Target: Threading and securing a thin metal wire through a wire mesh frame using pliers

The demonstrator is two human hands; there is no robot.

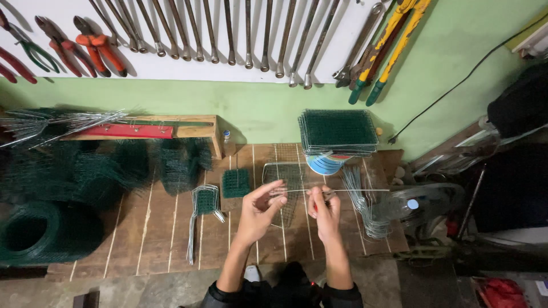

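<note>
Dark sleeves at the bottom edge are the closest thing, with both bare forearms reaching up from them over the wooden bench (171, 239). Between the hands is a thin, straight, silvery wire rod (348, 190), lying level and running out to the right past the right hand, just over the bench.

Left hand (260, 208) has its thumb and forefinger pinched together on the rod's left end, other fingers loosely curled, wrist bent a bit toward the middle. Right hand (324, 210) is pinched on the rod too, a little further along, fingers bunched tight, back of the hand facing up. Both hands sit close together, not touching.

Right under the rod lies a bare wire mesh panel (285, 177), flat on the bench. Just behind the rod there's a stack of green mesh panels (338, 131) sitting on a blue and white can (324, 164). To the right of the rod, a bundle of bent wire pieces (368, 214). To its left, a small green mesh square (236, 182) and a mesh piece with wire legs (204, 208). Well off left, green mesh rolls (45, 228).
</note>
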